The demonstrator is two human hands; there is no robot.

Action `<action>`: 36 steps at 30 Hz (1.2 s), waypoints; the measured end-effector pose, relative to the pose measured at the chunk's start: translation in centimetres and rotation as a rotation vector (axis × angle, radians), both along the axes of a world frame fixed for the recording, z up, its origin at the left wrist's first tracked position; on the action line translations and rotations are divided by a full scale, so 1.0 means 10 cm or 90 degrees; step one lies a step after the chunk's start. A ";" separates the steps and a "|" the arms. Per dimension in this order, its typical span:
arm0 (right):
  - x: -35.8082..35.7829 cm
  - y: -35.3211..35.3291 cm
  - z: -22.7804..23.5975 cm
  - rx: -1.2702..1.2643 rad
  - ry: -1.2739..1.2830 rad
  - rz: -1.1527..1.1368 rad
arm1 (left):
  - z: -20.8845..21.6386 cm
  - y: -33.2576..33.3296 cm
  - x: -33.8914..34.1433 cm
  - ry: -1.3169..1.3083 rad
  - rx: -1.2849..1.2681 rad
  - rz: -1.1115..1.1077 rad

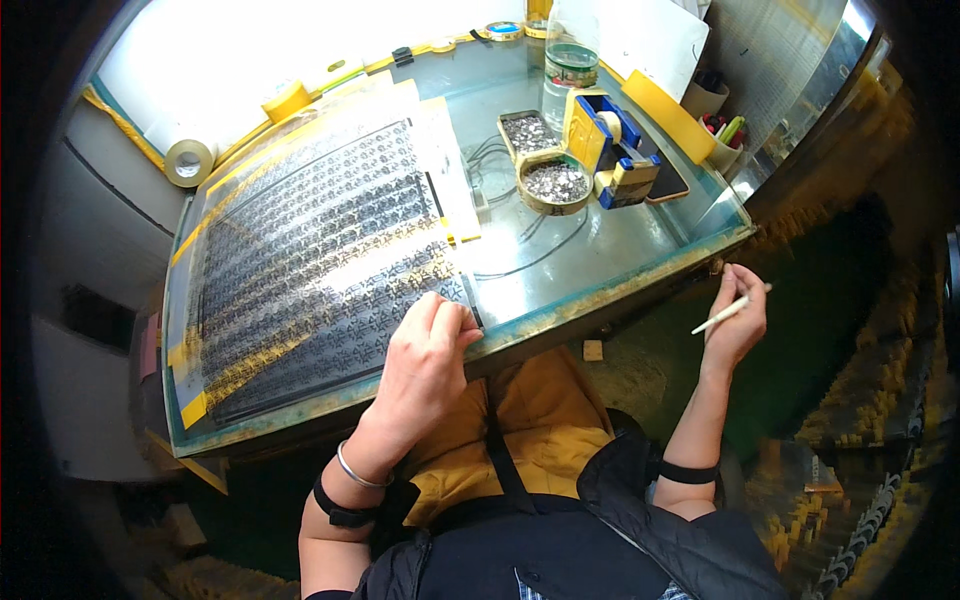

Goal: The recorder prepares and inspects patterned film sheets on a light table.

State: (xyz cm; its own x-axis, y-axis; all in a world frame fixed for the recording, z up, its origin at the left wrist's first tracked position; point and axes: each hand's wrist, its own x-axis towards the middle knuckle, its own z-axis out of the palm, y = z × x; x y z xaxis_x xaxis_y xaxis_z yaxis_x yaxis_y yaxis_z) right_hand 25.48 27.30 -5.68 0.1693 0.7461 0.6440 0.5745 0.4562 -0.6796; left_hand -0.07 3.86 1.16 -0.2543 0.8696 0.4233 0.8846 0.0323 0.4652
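Observation:
My left hand (425,350) is closed, its fingers curled over the near right corner of a clear film sheet (300,270) printed with rows of dark patterns. Whether anything sits between those fingers is hidden. Beyond the table's right front corner, my right hand (738,320) holds a slim white pen-like stick (718,316), which slants across the fingers with its tip pointing down and left. The right fingertips are close to a small knob (717,266) under the glass table's edge; contact is unclear. Yellow tape runs along the sheet's edges.
On the glass table (560,285) stand a round tin (555,185) and a rectangular tin (528,132) of small flakes, a blue tape dispenser (625,180) and a clear bottle (570,75). A tape roll (188,163) sits at the left; a cup of pens (725,145) at the right.

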 end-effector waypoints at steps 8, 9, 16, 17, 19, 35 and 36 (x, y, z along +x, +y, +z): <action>-0.78 -0.48 0.43 0.254 0.171 0.426 | -0.03 0.00 0.03 0.035 0.024 0.010; -0.90 -0.53 0.49 0.261 0.146 0.499 | -0.02 0.00 0.02 0.030 0.023 0.011; -1.58 -0.62 0.57 -0.098 0.139 0.829 | 0.17 0.01 -0.12 -0.081 -0.090 -0.006; -1.63 -0.60 0.55 -0.094 0.084 0.886 | 0.19 0.01 -0.12 -0.093 -0.102 -0.012; -1.66 -0.60 0.54 -0.057 -0.061 0.960 | 0.22 0.00 -0.13 -0.107 -0.119 -0.011; -1.59 -0.68 0.50 0.098 0.077 0.879 | 0.19 -0.02 -0.04 -0.051 -0.008 0.008; -1.57 -0.67 0.50 0.189 0.131 0.815 | 0.27 0.02 -0.05 -0.067 -0.007 0.019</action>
State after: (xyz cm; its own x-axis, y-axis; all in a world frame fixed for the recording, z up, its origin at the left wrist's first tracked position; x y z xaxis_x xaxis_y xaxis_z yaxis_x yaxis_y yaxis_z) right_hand 9.78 20.59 -0.68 -0.4291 0.2874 0.8563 -0.4692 0.7392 -0.4832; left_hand -0.61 4.05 3.87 -0.3227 0.8656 0.3828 0.8293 0.0636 0.5552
